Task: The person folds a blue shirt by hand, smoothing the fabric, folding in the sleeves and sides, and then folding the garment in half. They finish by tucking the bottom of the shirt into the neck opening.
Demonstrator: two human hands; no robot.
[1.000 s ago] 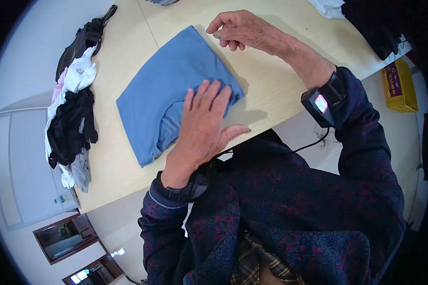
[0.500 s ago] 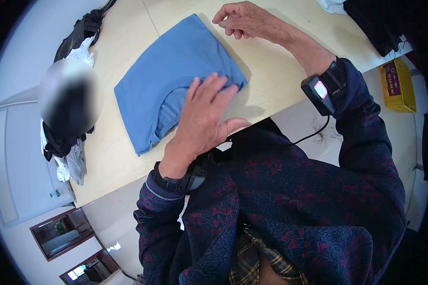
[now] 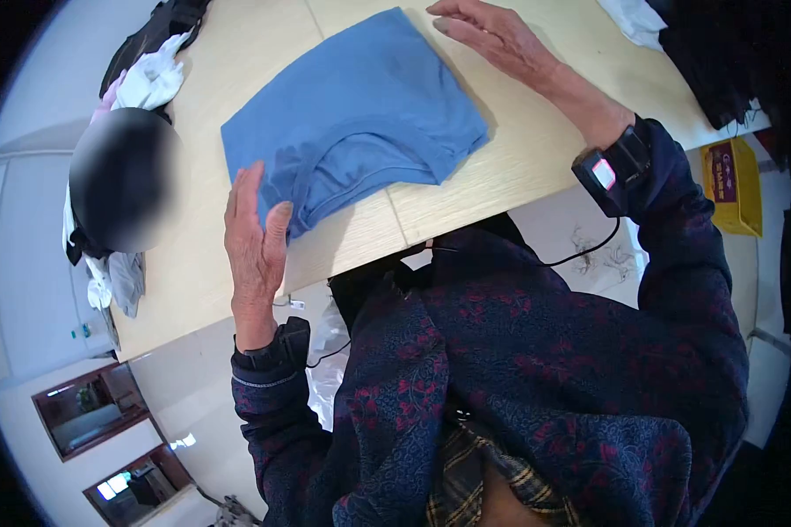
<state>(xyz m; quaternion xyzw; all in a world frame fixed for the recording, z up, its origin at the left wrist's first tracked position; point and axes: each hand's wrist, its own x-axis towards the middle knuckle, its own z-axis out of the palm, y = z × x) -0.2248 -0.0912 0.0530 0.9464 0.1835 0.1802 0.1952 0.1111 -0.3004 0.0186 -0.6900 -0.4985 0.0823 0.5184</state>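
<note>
A folded blue T-shirt lies on the pale wooden table, its round neckline facing me. At the shirt's left front corner is my left hand, fingers stretched out and thumb apart, the fingertips right at the fabric edge. My right hand hovers by the far right corner of the shirt, palm turned inward, fingers extended and nothing held. Each wrist wears a dark strapped device; the right one has a lit screen.
Dark and white clothes are heaped along the table's left edge, partly behind a blurred round patch. Black garments and a white cloth lie at the far right. A yellow crate stands below on the right.
My left hand has moved left off the neckline to the shirt's left corner. My right hand has straightened its fingers. The shirt's neckline now lies smoother and more open.
</note>
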